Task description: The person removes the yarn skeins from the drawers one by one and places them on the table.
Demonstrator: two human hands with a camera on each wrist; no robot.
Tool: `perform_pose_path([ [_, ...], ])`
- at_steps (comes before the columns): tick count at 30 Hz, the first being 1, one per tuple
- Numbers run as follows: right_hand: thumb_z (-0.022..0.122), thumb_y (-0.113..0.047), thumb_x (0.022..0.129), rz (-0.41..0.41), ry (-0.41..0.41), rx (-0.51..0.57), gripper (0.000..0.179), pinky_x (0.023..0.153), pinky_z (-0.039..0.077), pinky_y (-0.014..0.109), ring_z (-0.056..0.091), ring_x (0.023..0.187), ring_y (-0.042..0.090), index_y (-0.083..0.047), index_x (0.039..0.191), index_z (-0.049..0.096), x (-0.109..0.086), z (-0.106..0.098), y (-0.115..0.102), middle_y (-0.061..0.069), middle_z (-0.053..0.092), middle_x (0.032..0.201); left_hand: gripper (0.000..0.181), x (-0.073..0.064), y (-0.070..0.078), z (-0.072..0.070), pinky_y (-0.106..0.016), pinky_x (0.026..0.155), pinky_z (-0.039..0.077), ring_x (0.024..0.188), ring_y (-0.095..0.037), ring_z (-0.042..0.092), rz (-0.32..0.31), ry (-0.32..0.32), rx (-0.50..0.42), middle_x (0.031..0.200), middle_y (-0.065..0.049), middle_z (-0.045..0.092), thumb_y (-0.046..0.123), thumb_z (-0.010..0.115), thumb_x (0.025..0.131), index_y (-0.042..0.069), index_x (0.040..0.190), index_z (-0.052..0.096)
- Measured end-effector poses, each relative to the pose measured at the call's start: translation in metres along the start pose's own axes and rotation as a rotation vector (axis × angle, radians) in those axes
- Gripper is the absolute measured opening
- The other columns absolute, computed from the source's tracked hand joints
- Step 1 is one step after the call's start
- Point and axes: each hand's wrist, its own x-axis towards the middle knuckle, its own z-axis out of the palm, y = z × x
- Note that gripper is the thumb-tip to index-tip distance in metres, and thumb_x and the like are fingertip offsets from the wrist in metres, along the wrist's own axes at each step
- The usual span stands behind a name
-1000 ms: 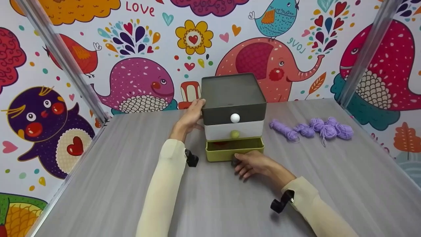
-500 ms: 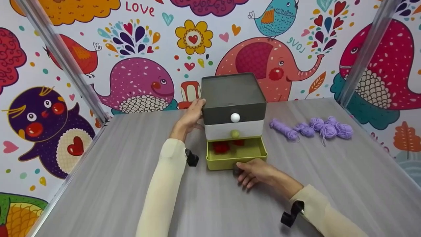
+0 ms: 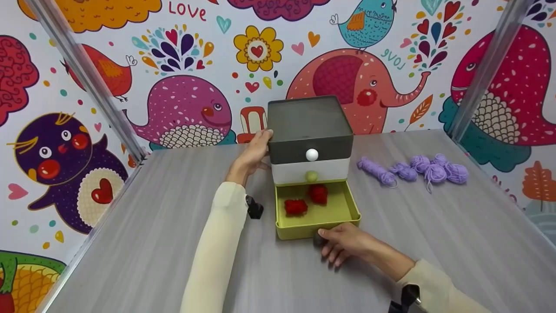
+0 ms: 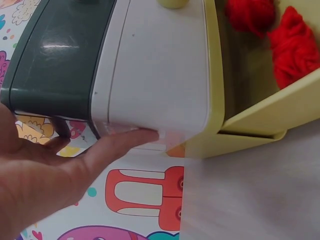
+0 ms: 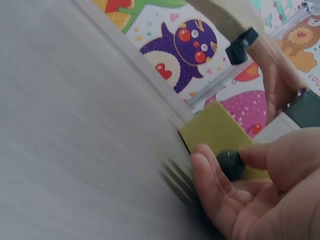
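A small three-tier drawer box (image 3: 310,117) stands on the table, dark grey on top, white in the middle, olive green below. Its green bottom drawer (image 3: 334,213) is pulled well out, and two red yarn bundles (image 3: 296,207) lie inside. My right hand (image 3: 347,243) pinches the drawer's dark round knob (image 5: 231,165) between thumb and fingers. Against the left side of the box rests my left hand (image 3: 252,154); in the left wrist view its fingers (image 4: 120,145) lie along the grey and white tiers. The white knob (image 3: 312,154) and the green knob (image 3: 311,176) are untouched.
To the right of the box lies a purple yarn skein (image 3: 377,171), with several purple yarn balls (image 3: 434,171) beside it. Behind the grey table (image 3: 152,243) rises a wall (image 3: 195,56) printed with cartoon animals.
My right hand has drawn the green drawer toward me, and the red yarn bundles have come into full view. The left hand has stayed on the box's side.
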Motion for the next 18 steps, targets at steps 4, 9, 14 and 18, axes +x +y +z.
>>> perform_pose_path([
  [4, 0.057, -0.036, 0.102, 0.007, 0.021, -0.001, 0.046, 0.052, 0.056, 0.025, 0.063, 0.054, 0.008, 0.008, 0.094, 0.069, -0.01, 0.004, 0.002, 0.001, 0.07, 0.071, 0.06, 0.001, 0.0, 0.001, -0.073, 0.104, 0.037, 0.144, -0.046, 0.035, -0.002, -0.002, -0.004, 0.155, -0.021, 0.034, 0.045, 0.036, 0.107, 0.016, 0.158, 0.02],
  [9, 0.056, -0.037, 0.102, 0.006, 0.014, -0.012, 0.047, 0.051, 0.055, 0.024, 0.063, 0.053, 0.007, 0.008, 0.097, 0.069, -0.018, 0.009, 0.006, 0.0, 0.07, 0.071, 0.057, 0.001, 0.0, 0.0, -0.072, 0.103, 0.04, 0.142, -0.044, 0.038, 0.003, 0.006, 0.006, 0.151, -0.02, 0.036, 0.046, 0.036, 0.107, 0.016, 0.154, 0.026],
  [14, 0.056, -0.037, 0.102, 0.024, 0.004, -0.025, 0.047, 0.05, 0.055, 0.024, 0.062, 0.052, 0.007, 0.007, 0.1, 0.071, -0.024, 0.016, 0.009, 0.0, 0.07, 0.07, 0.058, 0.0, 0.0, 0.0, -0.072, 0.103, 0.04, 0.143, -0.045, 0.037, -0.002, 0.011, 0.009, 0.153, -0.021, 0.036, 0.046, 0.036, 0.107, 0.016, 0.155, 0.025],
  [18, 0.056, -0.037, 0.102, 0.004, 0.019, -0.078, 0.046, 0.049, 0.054, 0.024, 0.062, 0.051, 0.007, 0.006, 0.095, 0.071, -0.026, 0.018, 0.006, 0.001, 0.071, 0.069, 0.059, 0.0, 0.0, 0.0, -0.072, 0.104, 0.039, 0.144, -0.044, 0.036, -0.007, 0.015, 0.015, 0.153, -0.021, 0.036, 0.047, 0.036, 0.106, 0.016, 0.155, 0.025],
])
